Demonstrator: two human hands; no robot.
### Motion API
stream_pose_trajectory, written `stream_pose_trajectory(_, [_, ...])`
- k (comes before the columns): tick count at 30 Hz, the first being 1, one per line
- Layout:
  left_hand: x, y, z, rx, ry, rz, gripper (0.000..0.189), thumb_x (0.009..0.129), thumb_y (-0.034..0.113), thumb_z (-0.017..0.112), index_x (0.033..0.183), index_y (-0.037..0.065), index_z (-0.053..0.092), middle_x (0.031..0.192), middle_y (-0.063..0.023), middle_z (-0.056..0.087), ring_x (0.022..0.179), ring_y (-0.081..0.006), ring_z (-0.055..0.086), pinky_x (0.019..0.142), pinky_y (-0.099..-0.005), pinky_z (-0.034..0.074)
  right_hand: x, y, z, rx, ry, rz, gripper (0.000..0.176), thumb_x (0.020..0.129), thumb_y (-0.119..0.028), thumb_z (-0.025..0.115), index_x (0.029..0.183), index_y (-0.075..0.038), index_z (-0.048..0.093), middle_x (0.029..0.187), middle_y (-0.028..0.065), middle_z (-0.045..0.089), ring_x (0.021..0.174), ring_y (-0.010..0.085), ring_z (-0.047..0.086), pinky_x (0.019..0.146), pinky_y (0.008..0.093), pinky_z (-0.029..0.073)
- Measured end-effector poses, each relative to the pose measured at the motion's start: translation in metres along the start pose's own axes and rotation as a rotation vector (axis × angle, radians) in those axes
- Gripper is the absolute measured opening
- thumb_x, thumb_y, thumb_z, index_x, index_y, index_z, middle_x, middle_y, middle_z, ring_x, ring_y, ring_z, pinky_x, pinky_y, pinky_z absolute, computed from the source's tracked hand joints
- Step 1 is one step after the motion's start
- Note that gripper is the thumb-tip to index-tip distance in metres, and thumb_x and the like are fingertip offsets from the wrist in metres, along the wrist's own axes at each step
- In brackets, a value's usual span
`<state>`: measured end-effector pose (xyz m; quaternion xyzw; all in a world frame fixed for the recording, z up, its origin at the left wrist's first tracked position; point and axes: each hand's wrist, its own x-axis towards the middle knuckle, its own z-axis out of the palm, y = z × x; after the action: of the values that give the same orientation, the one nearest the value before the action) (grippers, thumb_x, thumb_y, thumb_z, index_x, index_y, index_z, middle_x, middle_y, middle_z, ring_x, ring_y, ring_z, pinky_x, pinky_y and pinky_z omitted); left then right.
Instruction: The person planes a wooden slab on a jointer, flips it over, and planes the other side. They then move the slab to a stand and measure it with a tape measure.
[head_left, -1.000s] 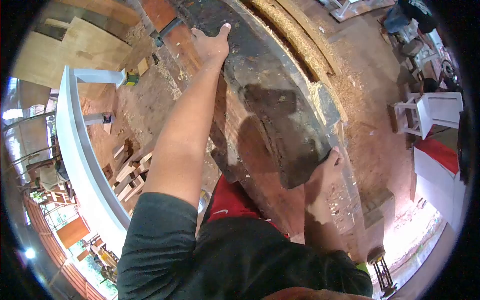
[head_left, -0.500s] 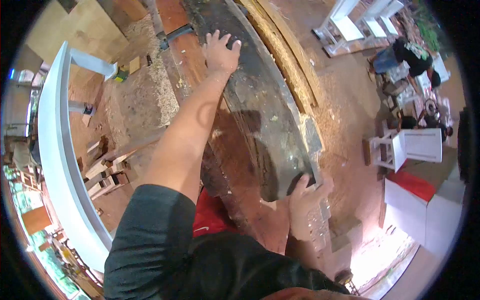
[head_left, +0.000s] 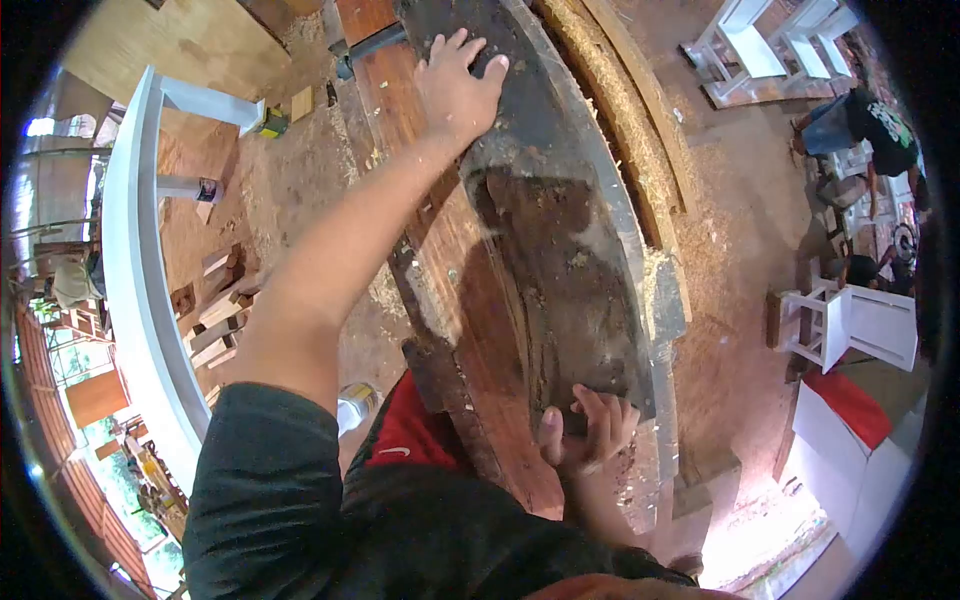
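Note:
A long, dark, worn wooden plank (head_left: pixel 565 235) lies lengthwise on a timber bench, with its near end close to my body. My left hand (head_left: pixel 462 95) is spread palm-down on the plank's far left side, fingers apart. At the near end is my right hand (head_left: pixel 595 430). Its fingers are loosely bent and apart, their tips over the plank's end edge, and the thumb stands off to the left. Reddish-brown boards (head_left: pixel 395 110) run along the left of the plank. My arm's shadow falls across the middle.
Shavings fill a yellowish timber channel (head_left: pixel 625 110) right of the plank. A long white-painted frame (head_left: pixel 150 270) stands at left, near wood offcuts (head_left: pixel 222 310). White chairs (head_left: pixel 745 45) are at the upper right; a bent-over person (head_left: pixel 875 130) works among other white furniture (head_left: pixel 870 320).
My view has shifted, moving the scene mostly right and down. My right hand has moved from the plank's right corner toward the middle of its end, fingers now showing. My left hand stays on the plank.

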<state>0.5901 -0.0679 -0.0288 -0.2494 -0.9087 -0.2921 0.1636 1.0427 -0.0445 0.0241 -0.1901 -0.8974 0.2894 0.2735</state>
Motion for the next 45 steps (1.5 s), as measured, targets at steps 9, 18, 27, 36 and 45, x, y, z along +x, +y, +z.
stream_pose_trajectory(9, [0.045,-0.029,0.013,0.018,0.044,0.061,0.05,0.096,0.044,0.07,0.133,0.009,0.072,0.154,-0.0165,0.057,0.149,-0.038,0.045,0.122,-0.054,0.033,0.043,-0.011,0.025,-0.05,-0.027,0.037,0.027,0.087,-0.029,0.076,0.103,-0.007,0.072,0.078,0.0035,0.064,0.069,0.0236,0.057,0.068,0.0399,0.038])
stream_pose_trajectory(18, [0.089,-0.042,0.01,0.01,-0.048,-0.042,0.052,0.098,0.042,0.067,0.135,0.006,0.07,0.156,-0.0199,0.054,0.15,-0.0386,0.043,0.124,-0.0526,0.033,0.087,-0.019,0.054,-0.066,-0.031,0.02,0.023,0.086,-0.027,0.079,0.1,-0.009,0.074,0.083,0.0057,0.068,0.072,0.0265,0.061,0.068,0.0403,0.041])
stream_pose_trajectory(27, [0.136,-0.074,0.027,0.062,-0.058,-0.039,0.052,0.098,0.044,0.065,0.135,0.007,0.07,0.156,-0.0187,0.055,0.15,-0.0375,0.044,0.123,-0.052,0.035,0.126,-0.027,0.087,-0.036,-0.033,0.035,0.02,0.095,-0.025,0.073,0.102,-0.007,0.072,0.075,0.0029,0.059,0.07,0.0231,0.054,0.07,0.0395,0.038])
stream_pose_trajectory(36, [0.196,-0.112,0.046,0.082,-0.023,-0.027,0.053,0.098,0.046,0.064,0.135,0.009,0.071,0.153,-0.0168,0.058,0.148,-0.0351,0.047,0.122,-0.0476,0.039,0.176,-0.032,0.135,-0.047,0.03,0.03,0.021,0.087,-0.02,0.079,0.105,-0.01,0.075,0.081,0.0051,0.067,0.071,0.0272,0.059,0.071,0.0415,0.04])
stream_pose_trajectory(45, [0.251,-0.151,0.068,0.084,0.015,-0.03,0.052,0.097,0.048,0.063,0.132,0.011,0.073,0.152,-0.0154,0.06,0.147,-0.0334,0.049,0.12,-0.0456,0.041,0.231,-0.044,0.173,-0.131,0.029,-0.022,0.02,0.09,-0.021,0.078,0.105,-0.008,0.076,0.079,0.0041,0.062,0.072,0.0258,0.058,0.072,0.0408,0.04])
